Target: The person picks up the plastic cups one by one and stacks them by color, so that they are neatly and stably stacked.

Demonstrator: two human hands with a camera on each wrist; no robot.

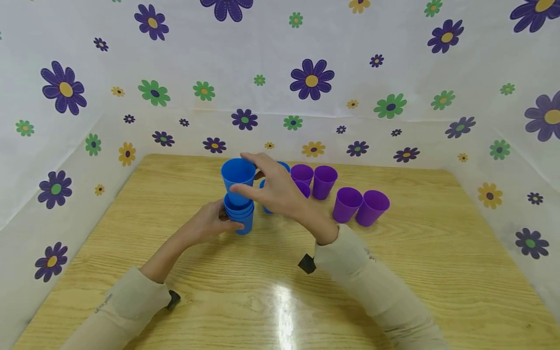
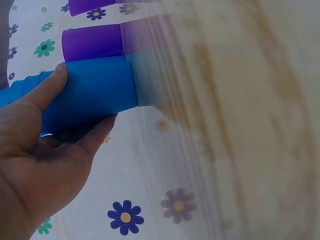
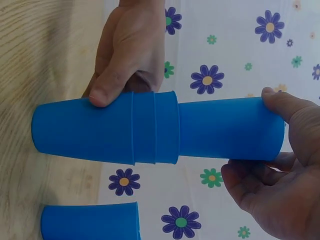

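Note:
My left hand grips a nested stack of blue plastic cups round its side, thumb and fingers on opposite sides. Three rims show one behind another on that stack in the right wrist view. Above it, my right hand holds another blue cup near its rim, thumb on one side and fingers on the other. The lower end of this cup sits inside the top of the stack. In the left wrist view the left hand cradles the stack near its lower half.
Behind my right hand, two more blue cups show partly. Several upright purple cups stand to their right, two of them, including the rightmost cup, nearer to me. A flower-patterned white cloth walls the wooden table at back and sides.

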